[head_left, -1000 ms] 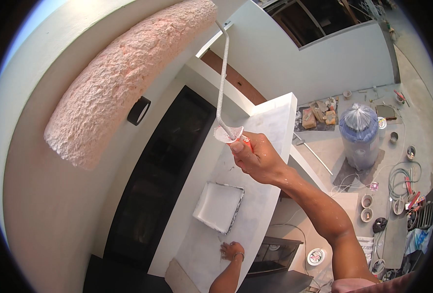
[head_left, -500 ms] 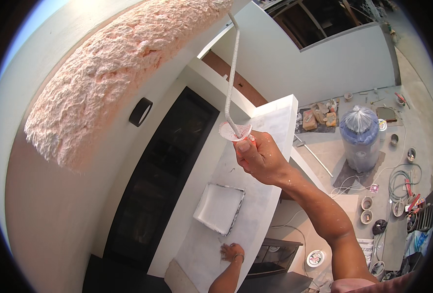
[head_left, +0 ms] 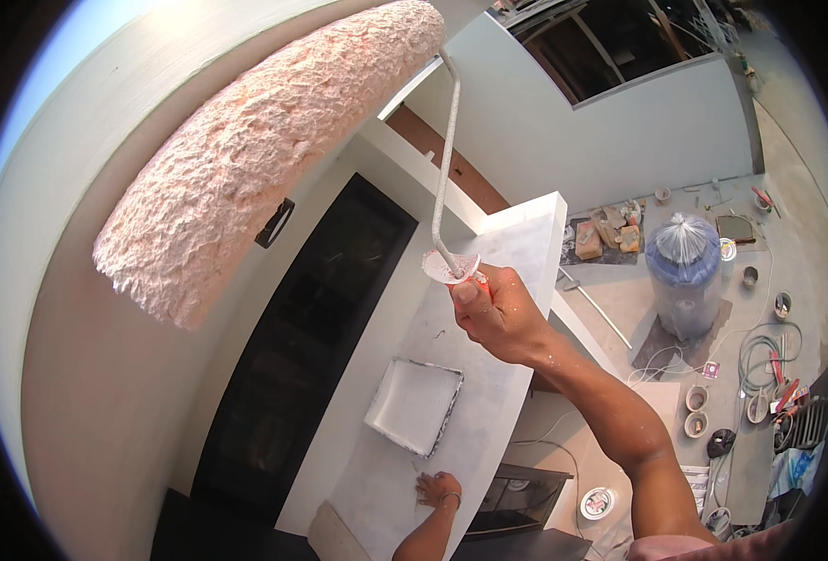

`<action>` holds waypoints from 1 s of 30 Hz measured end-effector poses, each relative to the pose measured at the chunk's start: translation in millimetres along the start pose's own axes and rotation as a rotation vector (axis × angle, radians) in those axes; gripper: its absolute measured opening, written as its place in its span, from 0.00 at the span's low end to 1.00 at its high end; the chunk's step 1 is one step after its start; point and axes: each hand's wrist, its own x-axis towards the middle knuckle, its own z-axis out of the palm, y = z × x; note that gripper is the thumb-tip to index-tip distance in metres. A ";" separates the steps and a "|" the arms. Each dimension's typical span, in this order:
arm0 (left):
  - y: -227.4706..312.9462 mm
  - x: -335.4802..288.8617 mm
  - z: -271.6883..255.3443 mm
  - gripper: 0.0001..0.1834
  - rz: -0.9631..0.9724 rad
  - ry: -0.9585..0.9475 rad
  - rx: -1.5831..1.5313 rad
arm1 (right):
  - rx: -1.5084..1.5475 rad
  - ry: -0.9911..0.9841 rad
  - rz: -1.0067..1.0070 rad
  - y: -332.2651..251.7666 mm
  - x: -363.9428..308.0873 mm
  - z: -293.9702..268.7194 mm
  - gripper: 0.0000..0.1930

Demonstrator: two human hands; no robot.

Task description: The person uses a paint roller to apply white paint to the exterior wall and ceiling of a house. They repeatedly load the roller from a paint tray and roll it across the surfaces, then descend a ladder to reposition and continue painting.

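My right hand (head_left: 496, 316) is closed round the orange handle of a paint roller, just below its white-splashed guard. From there a bent, paint-coated rod (head_left: 448, 150) rises to the roller's fluffy, pinkish-white sleeve (head_left: 264, 154), which is close to the pale wall (head_left: 87, 393) at upper left; whether it touches cannot be told. My left hand (head_left: 439, 489) lies flat with fingers spread on a white ledge (head_left: 489, 411). Just beyond it on that ledge sits a square paint tray (head_left: 416, 407) holding white paint, its rim dark and smeared.
A black lamp (head_left: 274, 222) sticks out from the wall beside a tall dark door panel (head_left: 311, 346). Below on the floor stand a large plastic-wrapped blue container (head_left: 683, 280), small pots (head_left: 696, 411), a coiled hose (head_left: 760, 355) and a white pole (head_left: 601, 309). A window frame (head_left: 610, 47) is at top right.
The roller sleeve has shifted right and slightly down in view, now hiding part of the lamp. My right hand stays closed on the handle; my left hand stays on the ledge.
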 end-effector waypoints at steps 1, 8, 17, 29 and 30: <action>0.1 -0.3 0.1 0.32 0.000 -0.004 -0.006 | 0.007 0.003 -0.009 -2.1 -0.8 -2.2 0.32; -1.2 -1.1 -0.4 0.32 0.007 -0.009 -0.020 | 0.049 -0.012 -0.015 -6.6 -0.1 -5.0 0.32; 1.6 -0.5 -0.6 0.31 -0.008 0.011 -0.017 | -0.018 -0.070 0.088 13.9 7.4 11.2 0.31; -3.3 5.3 5.0 0.31 0.007 0.018 -0.002 | -0.004 -0.028 0.020 8.0 6.4 5.0 0.32; -3.2 5.3 4.3 0.31 0.008 0.013 0.000 | 0.012 -0.025 0.032 5.0 5.2 2.3 0.32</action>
